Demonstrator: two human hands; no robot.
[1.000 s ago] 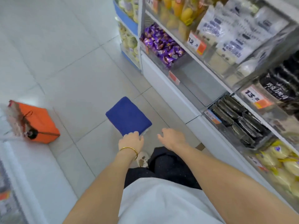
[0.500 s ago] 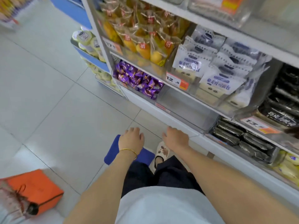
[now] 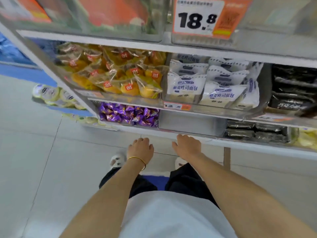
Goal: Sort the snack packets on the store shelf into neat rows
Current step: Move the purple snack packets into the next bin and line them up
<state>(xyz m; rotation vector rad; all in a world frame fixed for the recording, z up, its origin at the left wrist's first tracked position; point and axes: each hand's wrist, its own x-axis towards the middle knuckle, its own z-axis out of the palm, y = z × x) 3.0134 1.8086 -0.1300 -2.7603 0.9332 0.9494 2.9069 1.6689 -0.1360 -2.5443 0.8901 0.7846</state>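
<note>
Near, the left hand [image 3: 140, 148] and right hand [image 3: 187, 145] hang with loose fingers, holding nothing. Farther, on the middle shelf [image 3: 205, 109], the yellow snack packets [image 3: 120, 74] lie in a messy heap. A rough grab could spill them off.

Snack aisle of a small shop, seen from the lower shelves

White tiered shelves [image 3: 111, 40] hold goods sorted by kind in clear plastic bins [image 3: 190, 121]: yellow cake packets [image 3: 120, 76] with red stickers, white bread packets [image 3: 216, 93] printed in blue, purple-wrapped sweets [image 3: 130, 115] and dark packets [image 3: 291, 90] to the right. A large orange-and-white price tag [image 3: 197, 19] reading 18.8 is fixed to an upper bin, with a smaller price label [image 3: 176, 106] on the shelf edge below. Pale floor tiles [image 3: 34, 160] run along the aisle.
</note>
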